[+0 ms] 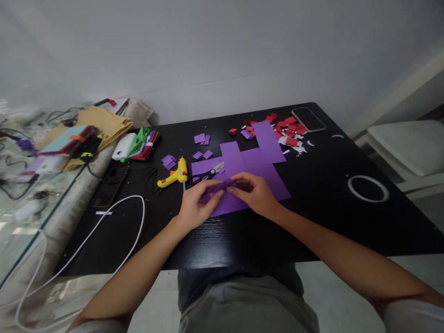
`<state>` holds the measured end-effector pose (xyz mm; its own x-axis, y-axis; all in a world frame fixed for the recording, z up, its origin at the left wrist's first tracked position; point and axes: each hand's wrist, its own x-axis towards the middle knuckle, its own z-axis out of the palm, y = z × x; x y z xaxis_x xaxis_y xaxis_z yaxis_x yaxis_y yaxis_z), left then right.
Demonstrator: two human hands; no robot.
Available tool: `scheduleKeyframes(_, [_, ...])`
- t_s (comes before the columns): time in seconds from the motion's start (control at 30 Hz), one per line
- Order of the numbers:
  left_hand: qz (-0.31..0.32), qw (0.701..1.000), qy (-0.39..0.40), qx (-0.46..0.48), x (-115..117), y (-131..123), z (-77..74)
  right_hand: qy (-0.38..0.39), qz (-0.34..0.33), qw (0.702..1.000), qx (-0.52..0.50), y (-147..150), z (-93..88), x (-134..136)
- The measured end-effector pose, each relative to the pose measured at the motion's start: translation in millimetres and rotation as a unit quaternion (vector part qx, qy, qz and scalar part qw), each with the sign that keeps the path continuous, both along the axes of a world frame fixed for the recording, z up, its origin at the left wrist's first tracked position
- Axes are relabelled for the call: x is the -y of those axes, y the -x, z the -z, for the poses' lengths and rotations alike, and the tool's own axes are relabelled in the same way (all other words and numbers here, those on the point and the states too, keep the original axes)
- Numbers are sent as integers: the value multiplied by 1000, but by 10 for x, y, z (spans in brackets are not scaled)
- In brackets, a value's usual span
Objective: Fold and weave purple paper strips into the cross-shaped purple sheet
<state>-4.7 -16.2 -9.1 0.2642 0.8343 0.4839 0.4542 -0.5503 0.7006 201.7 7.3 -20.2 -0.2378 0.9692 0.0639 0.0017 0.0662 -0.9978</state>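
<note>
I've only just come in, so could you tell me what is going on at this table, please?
A person seated at the black table is working with both bare hands. The left hand and right hand pinch a small purple paper piece between their fingertips, over larger purple sheets lying flat. Just beyond the hands lie a yellow glue gun and scissors, untouched. Small purple squares and red scraps are scattered farther back, near a phone.
</note>
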Motion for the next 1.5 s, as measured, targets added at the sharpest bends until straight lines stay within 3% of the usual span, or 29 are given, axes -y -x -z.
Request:
scheduleKeyframes(0.1, [-34,997,51,52,-13,-5,52,-13,-3,1000,13,7,-11,10])
scheduleKeyframes(0.37, [-32,983,126,133,-68,-56,-3,-23,-59,998,28,-17,-79,24])
scheduleKeyframes(0.67, [-13,944,257,206,-102,-30,3,9,-103,994,27,-32,-118,12])
scheduleKeyframes(1.0, [17,914,327,240,-109,-49,-105,115,-119,985,-45,-31,-61,-22])
scheduleKeyframes(1.23, [16,888,360,287,-124,-47,-67,147,-164,973,-69,-32,-82,-18])
scheduleKeyframes(1.5, [-4,895,344,283,-142,-11,-14,164,-187,966,-68,-57,-87,-17])
